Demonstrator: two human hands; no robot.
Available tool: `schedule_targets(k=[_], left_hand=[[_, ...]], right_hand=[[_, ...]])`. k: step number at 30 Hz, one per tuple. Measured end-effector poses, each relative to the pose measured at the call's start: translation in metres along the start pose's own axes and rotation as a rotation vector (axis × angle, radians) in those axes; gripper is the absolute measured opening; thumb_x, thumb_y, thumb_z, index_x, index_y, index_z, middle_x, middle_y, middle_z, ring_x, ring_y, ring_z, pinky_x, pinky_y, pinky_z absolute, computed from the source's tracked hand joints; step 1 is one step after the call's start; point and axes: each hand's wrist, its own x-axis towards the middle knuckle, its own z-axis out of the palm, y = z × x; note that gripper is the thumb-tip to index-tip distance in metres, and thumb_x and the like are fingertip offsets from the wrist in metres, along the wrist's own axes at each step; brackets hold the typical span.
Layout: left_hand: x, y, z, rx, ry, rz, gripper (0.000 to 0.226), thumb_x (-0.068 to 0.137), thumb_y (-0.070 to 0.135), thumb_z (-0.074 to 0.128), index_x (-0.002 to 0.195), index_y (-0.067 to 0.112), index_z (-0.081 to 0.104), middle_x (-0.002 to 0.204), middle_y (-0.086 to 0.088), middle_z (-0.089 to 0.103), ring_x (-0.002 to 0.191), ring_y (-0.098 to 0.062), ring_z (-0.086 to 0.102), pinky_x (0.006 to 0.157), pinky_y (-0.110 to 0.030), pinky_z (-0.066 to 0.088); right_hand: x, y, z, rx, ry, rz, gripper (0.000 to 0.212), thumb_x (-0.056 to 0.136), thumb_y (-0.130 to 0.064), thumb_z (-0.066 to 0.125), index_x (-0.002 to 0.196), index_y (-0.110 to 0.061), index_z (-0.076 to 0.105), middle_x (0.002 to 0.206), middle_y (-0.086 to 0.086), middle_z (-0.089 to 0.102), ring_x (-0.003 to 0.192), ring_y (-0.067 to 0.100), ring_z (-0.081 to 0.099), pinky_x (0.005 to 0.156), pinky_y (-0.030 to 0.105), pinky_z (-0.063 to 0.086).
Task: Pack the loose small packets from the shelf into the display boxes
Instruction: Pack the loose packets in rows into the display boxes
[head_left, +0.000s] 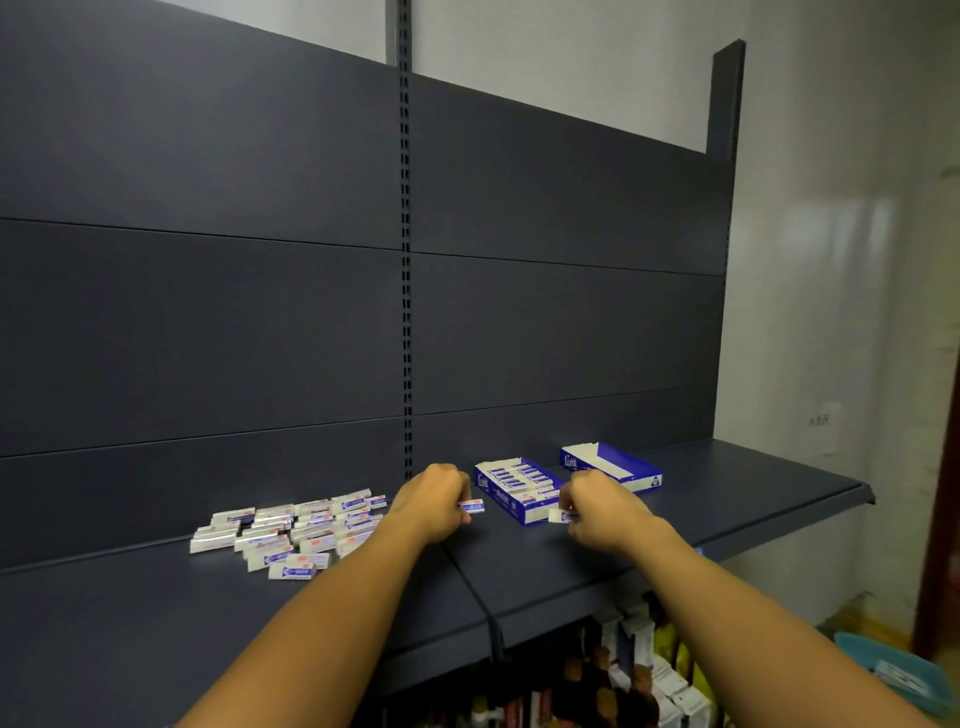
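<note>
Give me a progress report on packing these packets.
Done: the nearer display box already holds rows of packets. In hand: the left hand pinches one packet, and the right hand holds another packet at that box's front edge. Left: a pile of loose packets lies on the shelf, and the farther display box looks empty.

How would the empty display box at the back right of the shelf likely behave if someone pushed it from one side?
The empty display box looks like thin card with nothing visible inside, so it is probably light and would slide on the smooth shelf. Low and wide, it seems unlikely to tip. Its open top suggests the walls may flex under a squeeze.
</note>
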Motion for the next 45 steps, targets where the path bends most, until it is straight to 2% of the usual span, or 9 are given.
schedule_targets(k=[8, 17, 21, 26, 32, 36, 45], left_hand=[[0.008, 0.034, 0.006, 0.000, 0.025, -0.001, 0.017, 0.090, 0.024, 0.073, 0.104, 0.019, 0.065, 0.114, 0.000, 0.059, 0.095, -0.019, 0.057, 0.079, -0.033, 0.050], [0.045, 0.048, 0.013, 0.021, 0.028, 0.022, 0.023, 0.091, 0.025, 0.072, 0.111, 0.018, 0.063, 0.120, -0.002, 0.059, 0.102, -0.018, 0.058, 0.087, -0.035, 0.053], [0.067, 0.044, 0.022, 0.027, 0.026, 0.010, 0.025, 0.091, 0.026, 0.072, 0.113, 0.018, 0.063, 0.121, -0.002, 0.058, 0.104, -0.019, 0.058, 0.088, -0.035, 0.053], [0.097, 0.031, 0.034, 0.026, 0.025, -0.018, 0.025, 0.091, 0.027, 0.073, 0.112, 0.018, 0.064, 0.120, -0.002, 0.058, 0.102, -0.019, 0.059, 0.086, -0.035, 0.053], [0.138, 0.016, 0.044, 0.024, 0.033, -0.036, 0.018, 0.090, 0.027, 0.073, 0.105, 0.021, 0.064, 0.117, 0.001, 0.059, 0.097, -0.017, 0.059, 0.084, -0.036, 0.055], [0.159, 0.011, 0.054, 0.010, 0.029, -0.039, 0.018, 0.089, 0.028, 0.074, 0.103, 0.022, 0.065, 0.114, 0.002, 0.060, 0.097, -0.016, 0.060, 0.085, -0.037, 0.056], [0.189, 0.009, 0.070, 0.056, 0.031, -0.044, 0.019, 0.090, 0.025, 0.073, 0.107, 0.020, 0.066, 0.114, 0.003, 0.059, 0.098, -0.016, 0.059, 0.087, -0.036, 0.056]], right_hand=[[-0.005, 0.029, -0.008, 0.048, 0.005, -0.044, 0.024, 0.090, -0.013, 0.068, 0.113, -0.015, 0.063, 0.120, 0.006, 0.060, 0.107, 0.022, 0.059, 0.089, 0.032, 0.053], [0.017, 0.050, -0.002, 0.081, -0.007, -0.051, 0.025, 0.090, -0.013, 0.069, 0.113, -0.016, 0.061, 0.121, 0.006, 0.061, 0.108, 0.022, 0.060, 0.089, 0.031, 0.051], [0.037, 0.060, 0.002, 0.094, -0.029, -0.051, 0.021, 0.089, -0.015, 0.070, 0.105, -0.021, 0.057, 0.120, 0.004, 0.063, 0.107, 0.020, 0.061, 0.085, 0.030, 0.051], [0.073, 0.071, 0.006, 0.077, -0.016, -0.066, 0.021, 0.088, -0.014, 0.070, 0.092, -0.024, 0.052, 0.111, 0.001, 0.061, 0.090, 0.014, 0.055, 0.072, 0.026, 0.044], [0.117, 0.082, 0.016, 0.093, -0.042, -0.069, 0.022, 0.087, -0.020, 0.075, 0.099, -0.025, 0.057, 0.113, -0.001, 0.060, 0.097, 0.015, 0.060, 0.081, 0.029, 0.055], [0.141, 0.090, 0.026, 0.106, -0.059, -0.068, 0.024, 0.086, -0.019, 0.074, 0.104, -0.023, 0.058, 0.116, 0.001, 0.061, 0.100, 0.017, 0.061, 0.087, 0.032, 0.056], [0.184, 0.115, 0.043, 0.141, -0.063, -0.104, 0.017, 0.085, -0.012, 0.070, 0.095, -0.022, 0.060, 0.105, 0.000, 0.060, 0.089, 0.017, 0.061, 0.074, 0.028, 0.053]])
